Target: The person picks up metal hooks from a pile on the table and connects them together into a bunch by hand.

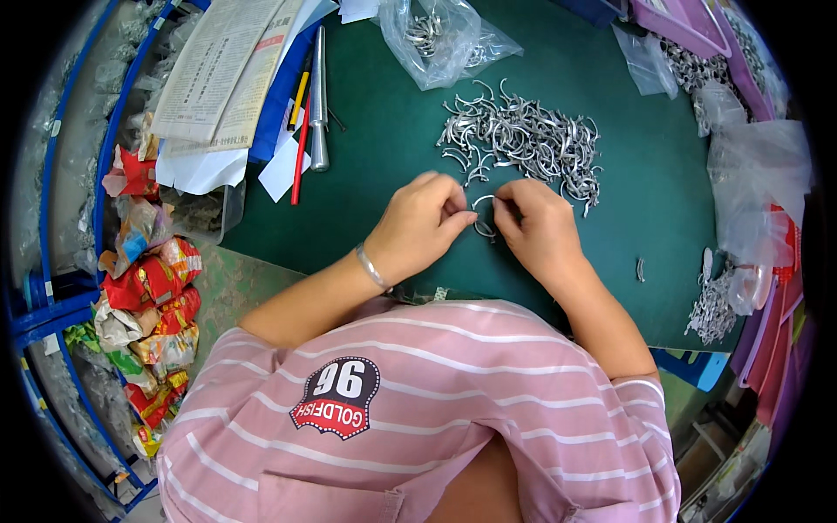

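Note:
Close to the table's near edge, my left hand (420, 222) and my right hand (542, 225) face each other with fingers pinched together. Between the fingertips is a thin, curved silver metal piece (482, 200), and both hands appear to grip it, one at each end. A second curved piece (485, 232) shows just below it; whether it is joined to the first I cannot tell. Just beyond my hands lies a loose heap of similar curved metal pieces (523, 144). Fingers partly hide the ends of the held piece.
Newspaper (222, 70), a metal rod (319, 105) and a red pencil-like stick (301, 157) lie on the green table (375, 131) at left. A clear bag of metal parts (432, 39) sits at the back. Small silver parts (713, 305) are piled at right, near plastic bags (758, 174).

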`<state>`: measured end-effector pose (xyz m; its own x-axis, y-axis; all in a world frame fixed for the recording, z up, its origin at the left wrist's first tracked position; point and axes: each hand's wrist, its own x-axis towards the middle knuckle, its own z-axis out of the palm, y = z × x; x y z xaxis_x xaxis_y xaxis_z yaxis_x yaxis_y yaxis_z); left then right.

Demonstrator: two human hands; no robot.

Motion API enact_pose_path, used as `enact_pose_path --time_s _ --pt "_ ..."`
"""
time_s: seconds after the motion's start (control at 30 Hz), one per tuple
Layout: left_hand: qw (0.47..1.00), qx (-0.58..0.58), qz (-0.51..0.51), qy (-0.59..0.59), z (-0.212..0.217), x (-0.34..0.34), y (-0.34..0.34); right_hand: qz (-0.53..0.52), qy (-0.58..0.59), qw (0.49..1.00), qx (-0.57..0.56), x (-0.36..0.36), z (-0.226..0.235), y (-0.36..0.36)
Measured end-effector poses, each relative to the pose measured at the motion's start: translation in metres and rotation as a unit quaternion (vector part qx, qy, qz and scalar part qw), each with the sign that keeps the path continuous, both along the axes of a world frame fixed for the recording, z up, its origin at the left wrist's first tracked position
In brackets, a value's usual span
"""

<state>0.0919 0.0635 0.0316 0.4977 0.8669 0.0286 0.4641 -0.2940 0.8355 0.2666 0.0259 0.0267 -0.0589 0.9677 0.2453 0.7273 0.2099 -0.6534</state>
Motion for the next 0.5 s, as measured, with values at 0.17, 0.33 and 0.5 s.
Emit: enact_pose_path --time_s 0.17,0.33,0.5 --pt "0.894 -0.392 0.047 -0.212 0.006 -0.002 -0.013 0.083 0.090 0.970 0.211 -0.007 0.005 -0.007" --pt "0.793 -0.448 0.120 -0.395 -0.003 -0.002 -0.014 0.144 0.079 0.949 0.270 -0.017 0.010 -0.011" --pt "0.741 -0.523 0.058 -0.417 -0.007 -0.016 -0.013 0.154 0.053 0.944 0.286 -0.017 0.012 0.005"
